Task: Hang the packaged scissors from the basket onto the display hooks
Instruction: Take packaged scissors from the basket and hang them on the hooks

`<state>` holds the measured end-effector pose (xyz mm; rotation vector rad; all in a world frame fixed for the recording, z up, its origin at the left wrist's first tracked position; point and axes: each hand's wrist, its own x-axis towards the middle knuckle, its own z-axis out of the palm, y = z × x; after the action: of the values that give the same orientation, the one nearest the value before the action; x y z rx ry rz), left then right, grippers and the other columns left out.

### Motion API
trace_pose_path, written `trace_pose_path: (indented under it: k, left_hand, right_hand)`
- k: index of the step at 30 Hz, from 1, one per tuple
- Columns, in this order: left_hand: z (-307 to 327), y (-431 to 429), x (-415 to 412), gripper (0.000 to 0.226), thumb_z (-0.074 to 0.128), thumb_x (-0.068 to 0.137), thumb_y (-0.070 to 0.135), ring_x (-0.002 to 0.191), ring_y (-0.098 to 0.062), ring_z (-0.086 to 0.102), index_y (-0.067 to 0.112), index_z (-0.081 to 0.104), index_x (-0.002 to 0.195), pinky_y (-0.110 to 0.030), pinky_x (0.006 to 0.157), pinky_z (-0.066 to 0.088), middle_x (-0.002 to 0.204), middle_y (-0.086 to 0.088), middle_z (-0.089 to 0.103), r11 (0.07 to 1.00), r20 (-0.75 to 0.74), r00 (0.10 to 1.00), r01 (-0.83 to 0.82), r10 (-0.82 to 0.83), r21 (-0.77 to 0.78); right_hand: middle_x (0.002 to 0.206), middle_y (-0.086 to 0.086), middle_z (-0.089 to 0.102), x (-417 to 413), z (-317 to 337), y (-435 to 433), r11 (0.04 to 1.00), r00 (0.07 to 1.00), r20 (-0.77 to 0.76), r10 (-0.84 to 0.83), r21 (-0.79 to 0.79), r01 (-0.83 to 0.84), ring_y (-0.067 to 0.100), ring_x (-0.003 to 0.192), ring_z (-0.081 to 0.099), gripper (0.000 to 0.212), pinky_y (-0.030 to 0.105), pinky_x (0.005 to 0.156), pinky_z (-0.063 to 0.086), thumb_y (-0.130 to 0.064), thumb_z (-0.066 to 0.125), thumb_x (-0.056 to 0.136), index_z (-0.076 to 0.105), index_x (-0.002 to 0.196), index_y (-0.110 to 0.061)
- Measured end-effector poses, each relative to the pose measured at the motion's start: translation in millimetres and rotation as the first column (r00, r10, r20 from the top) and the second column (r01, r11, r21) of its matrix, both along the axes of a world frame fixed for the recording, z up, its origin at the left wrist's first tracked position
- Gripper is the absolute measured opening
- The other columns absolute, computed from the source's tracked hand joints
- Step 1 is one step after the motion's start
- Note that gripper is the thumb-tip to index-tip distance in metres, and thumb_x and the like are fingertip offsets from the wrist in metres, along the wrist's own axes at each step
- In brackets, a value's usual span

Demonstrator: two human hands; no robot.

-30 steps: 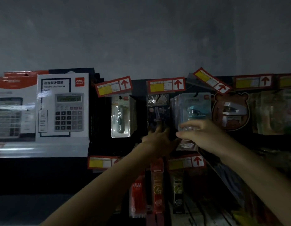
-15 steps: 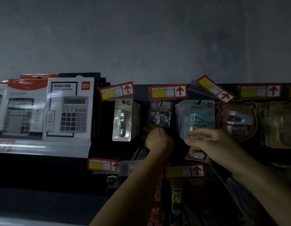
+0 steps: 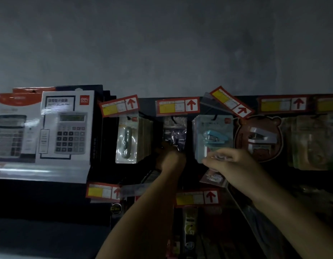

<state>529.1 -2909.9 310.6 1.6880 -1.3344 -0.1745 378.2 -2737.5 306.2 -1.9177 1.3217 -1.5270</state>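
Observation:
A dark clear packet (image 3: 174, 134), its contents too dim to make out, hangs from the display hook (image 3: 173, 118) under the middle price tag. My left hand (image 3: 171, 158) is raised to the packet's lower end with its fingers curled around it. My right hand (image 3: 230, 161) is to the right, in front of the blue stapler packs (image 3: 214, 135). It pinches a small clear packet (image 3: 213, 177) that hangs below the fingers. No basket is in view.
Boxed calculators (image 3: 65, 128) stand on the shelf at left. A clipped pack (image 3: 127, 139) hangs left of the middle hook, with a bear-shaped stapler card (image 3: 259, 139) and more packs at right. Red price tags (image 3: 177, 106) top each hook. A lower hook row (image 3: 196, 198) holds dim goods.
My left hand has closed its fingers and settled at the bottom of the hanging packet. My right hand has stayed nearly still with its packet. The view has shifted slightly.

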Motion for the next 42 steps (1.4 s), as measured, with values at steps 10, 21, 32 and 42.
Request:
trace_pose_path:
  k: [10,21,32,42]
  left_hand:
    - [7,-19,-17,0.088,0.063,0.091,0.052,0.139,-0.040,0.042,0.013,0.018,0.156,-0.049,0.107,0.042,0.155,-0.020,0.032,1.000,-0.181,0.983,-0.012,0.008,-0.021]
    - [12,-18,0,0.109,0.075,0.075,0.065,0.132,-0.037,0.048,0.013,0.019,0.153,-0.046,0.103,0.048,0.149,-0.018,0.038,0.996,-0.141,0.989,0.055,-0.046,0.066]
    - [20,1,16,0.068,0.065,0.088,0.052,0.131,-0.034,0.054,0.010,0.056,0.141,-0.043,0.107,0.047,0.144,-0.013,0.056,0.962,0.048,0.986,0.147,-0.162,0.232]
    - [29,137,56,0.036,0.065,0.098,0.031,0.084,-0.015,0.062,0.007,0.064,0.124,-0.019,0.070,0.055,0.086,0.001,0.053,0.846,-0.034,0.857,0.513,-0.514,0.143]
  right_hand:
    - [0.084,-0.007,0.075,-7,14,5,0.997,0.997,-0.026,-0.073,-0.015,0.073,0.009,0.083,0.070,0.021,0.031,0.079,0.052,-0.043,0.076,0.086,0.078,0.085,-0.022]
    - [0.093,0.008,0.078,-3,9,1,0.999,0.997,0.056,-0.049,0.005,0.049,0.024,0.092,0.074,0.046,0.050,0.095,0.055,-0.058,0.070,0.086,0.079,0.092,-0.014]
    - [0.103,-0.001,0.074,3,20,-2,0.995,0.990,0.143,-0.001,0.096,-0.013,0.017,0.091,0.066,0.044,0.038,0.093,0.052,-0.067,0.051,0.094,0.072,0.097,-0.028]
    - [0.126,0.007,0.058,14,17,-10,0.991,0.957,0.284,0.064,0.095,-0.095,0.030,0.092,0.063,0.055,0.048,0.083,0.059,-0.060,0.030,0.101,0.050,0.140,-0.027]
